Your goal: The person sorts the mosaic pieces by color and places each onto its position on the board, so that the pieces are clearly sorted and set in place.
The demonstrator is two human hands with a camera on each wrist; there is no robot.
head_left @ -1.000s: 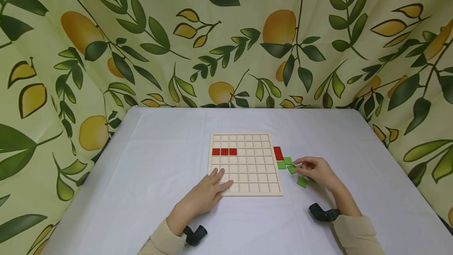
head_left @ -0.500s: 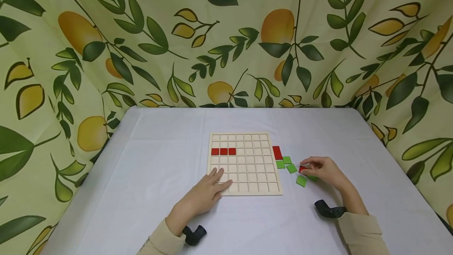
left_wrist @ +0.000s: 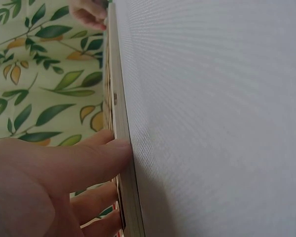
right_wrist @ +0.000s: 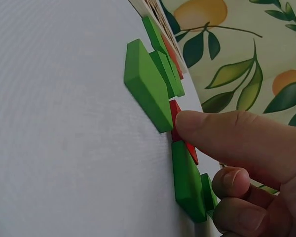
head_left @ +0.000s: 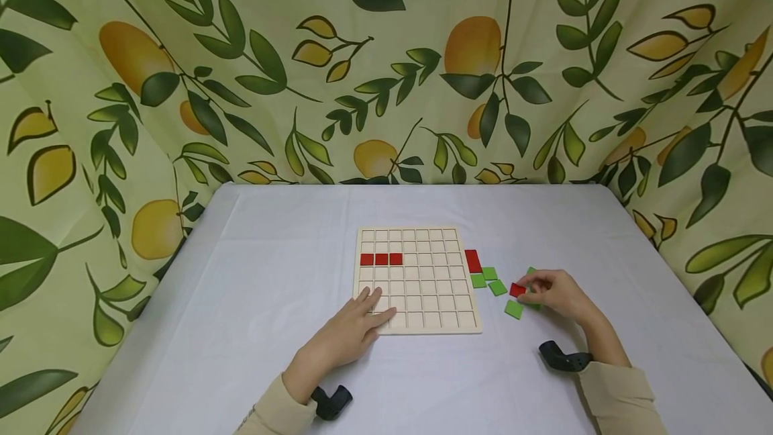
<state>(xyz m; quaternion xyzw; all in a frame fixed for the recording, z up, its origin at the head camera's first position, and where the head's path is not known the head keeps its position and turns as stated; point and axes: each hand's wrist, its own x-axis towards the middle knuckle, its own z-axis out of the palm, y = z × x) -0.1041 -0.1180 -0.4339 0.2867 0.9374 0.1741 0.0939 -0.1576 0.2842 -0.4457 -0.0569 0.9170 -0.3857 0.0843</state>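
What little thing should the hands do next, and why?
Perhaps the right hand should lift the red tile toward the bare cell right of the three red squares. Its thumb and finger are on that tile, and the left hand rests on the board, which may keep it steady.

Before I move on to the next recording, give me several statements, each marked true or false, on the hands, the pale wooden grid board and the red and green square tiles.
1. The left hand rests on the pale wooden grid board. True.
2. Three red square tiles sit side by side in the grid. True.
3. Those three tiles fill the row nearest the person. False: they are in the third row from the far edge.
4. Several green square tiles lie on the white cloth. True.
5. The right hand rests on the board. False: it is off the board, holding a loose red square tile.
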